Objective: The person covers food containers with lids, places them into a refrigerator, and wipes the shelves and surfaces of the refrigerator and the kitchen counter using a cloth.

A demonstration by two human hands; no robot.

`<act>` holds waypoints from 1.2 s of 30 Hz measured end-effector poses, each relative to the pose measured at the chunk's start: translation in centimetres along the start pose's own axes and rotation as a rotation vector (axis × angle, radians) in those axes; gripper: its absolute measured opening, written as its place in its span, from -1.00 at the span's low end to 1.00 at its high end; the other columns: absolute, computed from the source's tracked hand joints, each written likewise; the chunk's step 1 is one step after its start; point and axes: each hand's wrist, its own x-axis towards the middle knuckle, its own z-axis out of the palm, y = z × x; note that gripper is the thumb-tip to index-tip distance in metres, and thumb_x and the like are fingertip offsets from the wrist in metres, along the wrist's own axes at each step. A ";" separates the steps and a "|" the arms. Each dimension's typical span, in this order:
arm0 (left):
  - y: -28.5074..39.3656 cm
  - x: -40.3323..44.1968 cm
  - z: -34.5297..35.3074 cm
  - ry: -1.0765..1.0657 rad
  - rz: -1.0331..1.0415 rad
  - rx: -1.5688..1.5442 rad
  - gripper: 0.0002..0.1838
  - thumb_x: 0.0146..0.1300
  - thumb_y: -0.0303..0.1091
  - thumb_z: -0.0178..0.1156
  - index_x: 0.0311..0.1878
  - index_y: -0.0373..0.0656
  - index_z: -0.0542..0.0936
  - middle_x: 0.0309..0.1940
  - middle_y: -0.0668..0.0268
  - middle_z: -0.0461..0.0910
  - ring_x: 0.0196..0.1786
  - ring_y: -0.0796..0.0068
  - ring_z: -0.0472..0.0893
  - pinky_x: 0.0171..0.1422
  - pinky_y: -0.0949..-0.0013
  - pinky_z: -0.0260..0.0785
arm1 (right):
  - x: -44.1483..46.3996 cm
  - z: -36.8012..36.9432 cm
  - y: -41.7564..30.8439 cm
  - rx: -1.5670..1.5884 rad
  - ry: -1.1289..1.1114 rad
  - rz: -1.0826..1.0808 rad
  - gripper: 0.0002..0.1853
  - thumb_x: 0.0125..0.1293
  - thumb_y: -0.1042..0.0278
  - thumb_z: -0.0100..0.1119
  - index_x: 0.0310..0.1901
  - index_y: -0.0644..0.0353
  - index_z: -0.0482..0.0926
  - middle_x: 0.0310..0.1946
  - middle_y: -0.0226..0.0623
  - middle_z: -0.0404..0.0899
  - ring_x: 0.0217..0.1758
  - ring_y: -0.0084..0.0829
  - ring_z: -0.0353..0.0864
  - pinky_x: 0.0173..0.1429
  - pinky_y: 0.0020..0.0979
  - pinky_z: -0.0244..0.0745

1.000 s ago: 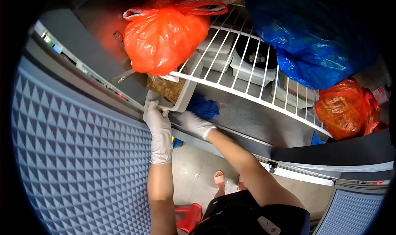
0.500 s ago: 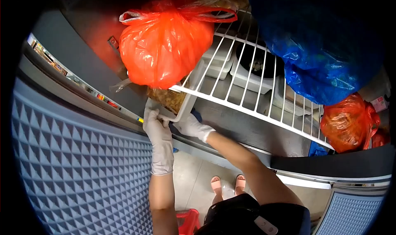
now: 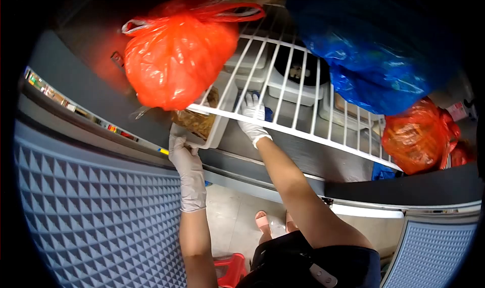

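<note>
My left hand (image 3: 184, 154), in a white glove, grips the near corner of a white tray (image 3: 221, 129) with brownish food packed in clear film (image 3: 198, 122). The tray sits partly under the wire shelf. My right hand (image 3: 251, 122), also gloved, reaches beneath the white wire shelf (image 3: 283, 128), beside the tray. Its fingers lie over a dark blue cloth (image 3: 268, 114) on the metal floor of the fridge. Part of the cloth is hidden beneath the hand.
A tied red plastic bag (image 3: 177, 60) rests on the shelf above the tray. To the right are a large blue bag (image 3: 374, 50) and a smaller red bag (image 3: 419, 136). White containers (image 3: 298, 91) stand under the shelf. The patterned door (image 3: 101, 207) stands at left.
My right hand has left the tray's side and moved deeper under the wire shelf, taking the blue cloth along. My left hand keeps hold of the tray. The view has shifted slightly.
</note>
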 end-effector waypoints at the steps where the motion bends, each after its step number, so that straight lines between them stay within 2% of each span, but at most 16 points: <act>1: -0.3 0.0 0.3 0.010 -0.001 -0.008 -0.65 0.09 -0.59 0.03 -0.04 -0.17 0.57 -0.49 0.48 0.44 -0.57 0.72 0.31 -0.50 0.63 0.30 | -1.1 -0.4 2.0 -0.078 0.003 -0.012 -0.52 0.24 0.16 -0.01 0.20 0.09 0.42 0.23 -0.08 0.36 0.38 -0.06 0.20 0.39 0.00 0.05; 5: -2.2 0.7 0.5 0.039 0.010 0.038 -0.82 0.07 -0.58 0.04 -0.29 -0.11 0.53 -0.61 0.54 0.31 -0.63 0.77 0.21 -0.60 0.63 0.03 | -6.0 -4.7 9.8 -0.224 0.119 0.138 -0.50 0.19 0.12 0.10 0.15 0.13 0.46 0.22 -0.02 0.35 0.28 0.01 0.32 0.34 0.04 0.13; 7: -3.2 1.2 0.3 0.022 -0.009 0.048 -0.85 0.06 -0.58 0.04 -0.33 -0.08 0.50 -0.63 0.54 0.27 -0.64 0.78 0.19 -0.61 0.62 -0.03 | -8.4 -7.3 13.4 -0.272 -0.006 0.324 -0.47 0.28 0.07 -0.09 0.24 0.11 0.38 0.28 -0.11 0.29 0.37 -0.08 0.19 0.40 0.07 -0.06; 9: -4.0 1.8 0.3 0.041 -0.019 0.024 -0.82 0.06 -0.60 0.04 -0.29 -0.10 0.49 -0.62 0.54 0.29 -0.65 0.76 0.20 -0.62 0.61 -0.03 | -9.7 -11.0 14.8 -0.312 0.055 0.550 -0.52 0.29 0.11 -0.10 0.17 0.15 0.45 0.23 -0.07 0.36 0.33 -0.05 0.24 0.34 0.03 0.06; 11: -5.5 3.0 -0.6 0.035 -0.029 0.017 -0.81 0.06 -0.61 0.03 -0.28 -0.10 0.49 -0.63 0.54 0.28 -0.65 0.75 0.20 -0.63 0.60 -0.04 | -12.4 -10.0 18.4 -0.361 0.261 0.547 -0.58 0.29 0.18 -0.06 0.07 0.24 0.53 0.08 0.03 0.48 0.25 -0.02 0.33 0.30 -0.06 0.16; 12: -6.2 3.5 -0.9 0.022 -0.027 0.030 -0.80 0.07 -0.63 0.02 -0.27 -0.11 0.48 -0.64 0.54 0.27 -0.66 0.75 0.20 -0.64 0.58 -0.04 | -12.9 -8.9 19.4 -0.155 0.448 0.600 -0.64 0.26 0.27 -0.04 -0.03 0.31 0.57 -0.09 0.11 0.56 0.15 0.01 0.41 0.23 -0.13 0.23; 13: -6.5 3.6 -0.7 0.039 -0.034 0.029 -0.80 0.07 -0.63 0.02 -0.27 -0.11 0.47 -0.64 0.53 0.27 -0.67 0.74 0.19 -0.64 0.58 -0.05 | -12.6 -10.8 17.7 -0.187 0.413 0.633 -0.65 0.23 0.28 0.00 -0.05 0.34 0.55 -0.18 0.13 0.58 0.05 0.03 0.45 0.18 -0.12 0.25; 15: -7.1 3.7 -0.4 0.070 -0.047 0.037 -0.80 0.07 -0.63 0.01 -0.26 -0.11 0.47 -0.65 0.52 0.27 -0.68 0.73 0.19 -0.66 0.57 -0.05 | -11.0 -14.0 14.4 0.081 0.147 0.672 -0.63 0.21 0.20 0.05 -0.04 0.28 0.54 -0.08 0.05 0.55 0.06 0.00 0.43 0.15 -0.01 0.22; 17: -7.8 4.4 -0.7 0.058 -0.056 0.078 -0.75 0.08 -0.61 0.01 -0.17 -0.11 0.48 -0.64 0.49 0.29 -0.70 0.71 0.20 -0.66 0.56 -0.03 | -10.7 -13.3 10.9 -0.150 0.076 0.379 -0.61 0.22 0.23 0.05 0.08 0.16 0.50 0.12 -0.14 0.47 0.24 -0.06 0.36 0.23 0.05 0.19; 19: -8.8 4.6 -1.0 0.105 -0.074 0.080 -0.72 0.07 -0.62 0.02 -0.13 -0.11 0.47 -0.60 0.48 0.34 -0.68 0.70 0.23 -0.65 0.57 0.02 | -12.1 -10.4 10.5 -0.162 0.070 0.104 -0.56 0.24 0.14 0.06 0.10 0.20 0.48 0.13 -0.11 0.45 0.28 -0.07 0.31 0.32 0.12 0.04; 20: -9.7 5.6 -2.0 0.087 -0.093 0.094 -0.67 0.06 -0.63 0.03 -0.08 -0.11 0.47 -0.55 0.45 0.40 -0.66 0.68 0.27 -0.63 0.57 0.08 | -12.2 -9.8 11.0 -0.146 0.097 0.145 -0.52 0.26 0.07 0.04 0.10 0.25 0.47 0.15 -0.11 0.43 0.33 -0.06 0.25 0.39 0.14 -0.12; 25: -9.6 5.0 -3.1 0.004 -0.100 0.253 -0.63 0.23 -0.36 0.18 0.11 -0.13 0.42 -0.37 0.37 0.49 -0.47 0.60 0.42 -0.38 0.47 0.32 | -12.7 -13.3 16.0 -0.322 0.037 0.714 -0.38 0.32 -0.03 -0.08 0.23 0.35 0.33 0.27 -0.04 0.31 0.41 -0.03 0.11 0.43 0.15 -0.23; 28: -8.3 1.2 -2.9 0.044 -0.152 0.327 -0.55 0.32 -0.22 0.11 0.22 -0.16 0.35 -0.26 0.30 0.48 -0.35 0.54 0.46 -0.20 0.41 0.35 | -13.7 -14.5 17.3 -0.444 0.255 0.883 -0.35 0.26 0.04 0.03 0.26 0.34 0.26 0.28 -0.05 0.30 0.43 -0.05 0.11 0.41 0.13 -0.14; 32: -8.7 -6.2 -4.4 -0.062 -0.046 0.478 -0.53 0.41 -0.17 -0.03 0.31 -0.16 0.27 -0.17 0.27 0.45 -0.27 0.52 0.44 -0.13 0.45 0.35 | -15.1 -21.1 10.3 -0.005 0.094 0.371 -0.37 0.26 0.17 -0.02 0.32 0.28 0.19 0.39 0.00 0.06 0.49 0.00 -0.08 0.44 0.13 -0.21; 34: -11.0 -10.0 -6.0 -0.232 -0.033 0.486 -0.61 0.42 -0.23 -0.03 0.25 -0.14 0.34 -0.24 0.36 0.45 -0.30 0.58 0.43 -0.18 0.51 0.35 | -19.2 -21.7 8.8 -0.014 0.058 -0.006 -0.46 0.28 0.16 -0.01 0.26 0.23 0.33 0.34 -0.07 0.19 0.47 -0.07 0.02 0.49 0.05 -0.20; 36: -12.6 -14.2 -7.3 -0.540 -0.061 0.593 -0.70 0.42 -0.29 -0.02 0.15 -0.13 0.43 -0.33 0.42 0.47 -0.33 0.62 0.42 -0.23 0.56 0.35 | -23.1 -24.4 8.8 0.120 0.014 -0.143 -0.56 0.27 0.18 0.02 0.12 0.22 0.48 0.19 -0.14 0.41 0.38 -0.16 0.20 0.48 -0.05 -0.06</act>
